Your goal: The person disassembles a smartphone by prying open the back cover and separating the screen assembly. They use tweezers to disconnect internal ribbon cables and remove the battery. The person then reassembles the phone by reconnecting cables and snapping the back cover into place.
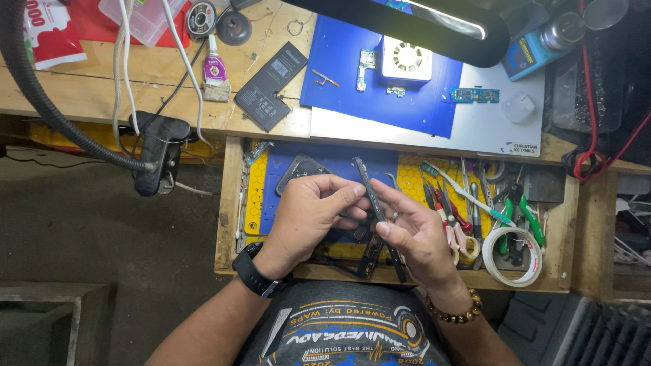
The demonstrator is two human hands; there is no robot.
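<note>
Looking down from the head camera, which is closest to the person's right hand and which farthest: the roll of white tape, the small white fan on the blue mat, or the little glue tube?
From the right hand:
1. Roll of white tape, in the drawer just to its right.
2. Small white fan, up on the blue mat, under the lamp.
3. Glue tube, far up-left on the wooden bench.

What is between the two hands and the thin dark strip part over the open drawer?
Nothing visible stands between them. The left hand and the right hand both already touch the thin dark strip, pinching it with their fingertips above the open drawer. The tools lie off to the right in the drawer, apart from the hands.
</note>
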